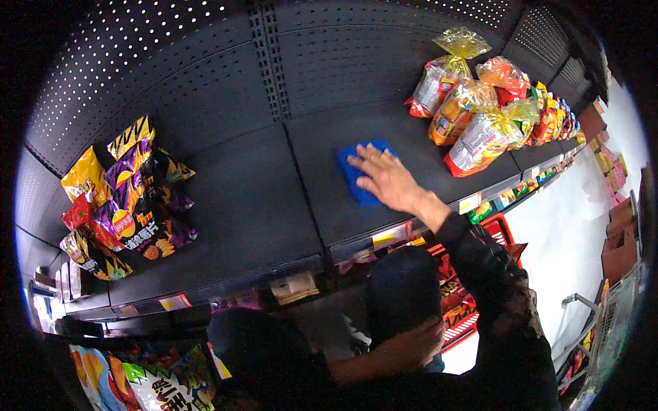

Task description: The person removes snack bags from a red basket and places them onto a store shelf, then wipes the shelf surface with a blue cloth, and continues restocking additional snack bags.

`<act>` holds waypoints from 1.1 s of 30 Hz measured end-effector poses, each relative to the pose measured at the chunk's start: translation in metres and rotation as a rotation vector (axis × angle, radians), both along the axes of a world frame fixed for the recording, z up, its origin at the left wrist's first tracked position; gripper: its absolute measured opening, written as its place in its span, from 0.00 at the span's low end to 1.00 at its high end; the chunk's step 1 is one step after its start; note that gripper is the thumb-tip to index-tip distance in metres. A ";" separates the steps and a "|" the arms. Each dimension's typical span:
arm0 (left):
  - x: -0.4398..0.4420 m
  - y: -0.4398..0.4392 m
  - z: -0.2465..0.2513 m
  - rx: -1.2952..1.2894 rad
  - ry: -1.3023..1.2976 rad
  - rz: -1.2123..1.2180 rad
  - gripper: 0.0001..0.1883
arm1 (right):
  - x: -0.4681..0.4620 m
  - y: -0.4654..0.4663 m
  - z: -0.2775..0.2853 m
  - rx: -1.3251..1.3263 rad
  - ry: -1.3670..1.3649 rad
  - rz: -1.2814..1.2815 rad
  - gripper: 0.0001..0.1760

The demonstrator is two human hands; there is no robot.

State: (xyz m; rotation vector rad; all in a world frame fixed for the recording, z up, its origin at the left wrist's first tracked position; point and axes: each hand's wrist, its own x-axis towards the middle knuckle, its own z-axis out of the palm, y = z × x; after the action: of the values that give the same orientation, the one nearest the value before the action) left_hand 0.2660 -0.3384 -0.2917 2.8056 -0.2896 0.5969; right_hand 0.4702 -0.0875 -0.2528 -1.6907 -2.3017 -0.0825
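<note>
A blue cloth (360, 187) lies flat on the dark metal shelf (241, 205). My right hand (383, 177) presses on it from above, fingers spread, with the arm reaching in over the shelf's front edge. My left hand (424, 339) is low, in front of my body beside my dark-clothed knee; its fingers look curled, and whether anything is in them is hidden. Bags of potato chips (139, 205) stand in a group on the shelf's left part. To the right of the cloth are snack packs in tied yellowish clear bags (478, 138).
Price tags (390, 235) line the shelf's front lip. A perforated back panel (329, 61) rises behind. Below are a red basket with snack bags (460, 329) and more packets (164, 385). A wire cart (611, 318) and cardboard boxes (619, 236) are at the right.
</note>
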 end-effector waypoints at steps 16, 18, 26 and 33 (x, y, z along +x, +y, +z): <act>0.006 0.002 -0.011 0.007 -0.129 -0.052 0.27 | -0.072 0.076 -0.005 0.027 -0.033 -0.014 0.28; 0.003 0.006 -0.004 0.179 -0.030 -0.088 0.28 | -0.077 0.034 -0.001 0.028 -0.036 0.107 0.28; 0.001 0.009 -0.004 -0.125 0.045 -0.095 0.28 | 0.022 -0.056 0.025 0.136 -0.171 0.201 0.15; 0.010 0.022 -0.016 -0.135 0.221 -0.264 0.29 | 0.066 0.011 0.053 0.242 0.622 -0.348 0.15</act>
State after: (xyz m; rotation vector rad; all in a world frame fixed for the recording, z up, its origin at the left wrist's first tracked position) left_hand 0.2756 -0.3164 -0.3080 2.6125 -0.5413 0.2358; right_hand 0.5363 -0.0769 -0.1998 -1.6708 -1.4804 0.0815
